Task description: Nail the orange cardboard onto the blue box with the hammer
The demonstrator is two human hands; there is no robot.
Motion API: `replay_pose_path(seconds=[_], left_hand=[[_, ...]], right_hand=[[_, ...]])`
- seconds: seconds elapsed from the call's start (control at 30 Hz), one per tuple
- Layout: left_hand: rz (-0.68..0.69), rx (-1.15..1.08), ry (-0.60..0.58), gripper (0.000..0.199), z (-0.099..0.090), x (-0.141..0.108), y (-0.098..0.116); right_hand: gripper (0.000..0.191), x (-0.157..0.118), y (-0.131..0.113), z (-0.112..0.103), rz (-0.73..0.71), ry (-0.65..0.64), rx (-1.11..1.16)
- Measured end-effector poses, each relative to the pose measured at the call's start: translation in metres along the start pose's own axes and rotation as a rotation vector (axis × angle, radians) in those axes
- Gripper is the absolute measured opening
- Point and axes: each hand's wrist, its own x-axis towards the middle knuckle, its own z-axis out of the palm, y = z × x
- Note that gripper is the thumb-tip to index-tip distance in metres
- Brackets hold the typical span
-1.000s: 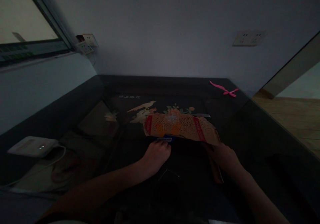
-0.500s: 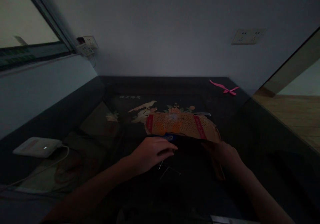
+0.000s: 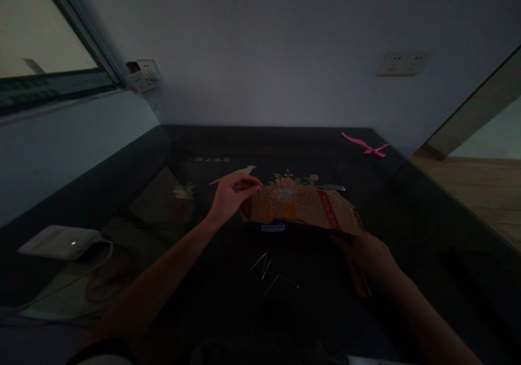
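A tan dotted piece [image 3: 301,205] with red bands lies mid-table, a dark edge with a blue label [image 3: 273,227] along its near side. At its far left corner is my left hand [image 3: 236,191], thumb and fingers pinched close together; whatever they grip is too small to make out. My right hand [image 3: 368,251] is closed on the dark edge at the near right corner, beside a brown strip [image 3: 358,278]. Several thin metal pins [image 3: 266,270] lie on the dark surface between my forearms.
A white power bank [image 3: 61,241] with a cable sits at the left. Toward the back right lies a pink ribbon [image 3: 368,149]. A thin shiny strip [image 3: 334,188] rests behind the dotted piece. Wall sockets [image 3: 402,63] are above the table's back edge.
My left hand has moved up and away from the near edge to the far left corner of the dotted piece. More pins show. My right hand stays almost where it was.
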Motion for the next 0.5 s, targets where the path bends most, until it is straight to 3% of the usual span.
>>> replay_pose_path(seconds=[0.5], left_hand=[[0.062,0.003,0.024,0.017,0.0001,0.0008,-0.0101]], right_hand=[[0.045,-0.0020,-0.0010,-0.0026,0.007,-0.012,0.024]])
